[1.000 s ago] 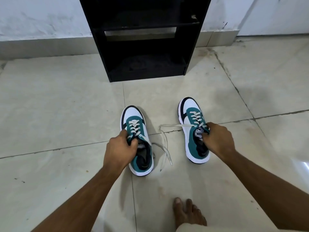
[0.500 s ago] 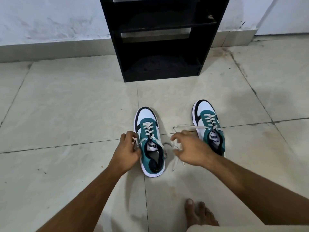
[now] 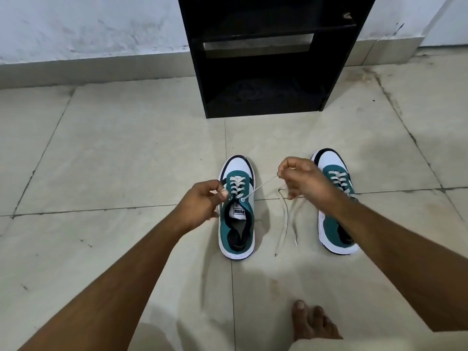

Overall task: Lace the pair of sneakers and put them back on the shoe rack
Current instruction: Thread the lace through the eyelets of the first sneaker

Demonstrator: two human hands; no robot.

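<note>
Two teal-and-white sneakers are observed on the tiled floor, toes pointed toward the black shoe rack, which stands against the wall. The left sneaker lies directly in front of the rack; the right sneaker lies to that sneaker's right, partly hidden by the forearm. The left hand is closed at the left sneaker's top eyelets, a lace end pinched between thumb and forefinger. The right hand is raised between the two sneakers — its fingers curled round the other lace end, drawn taut from the eyelet. Loose laces trail on the floor between the sneakers. A bare foot is seen nearest the camera.
</note>
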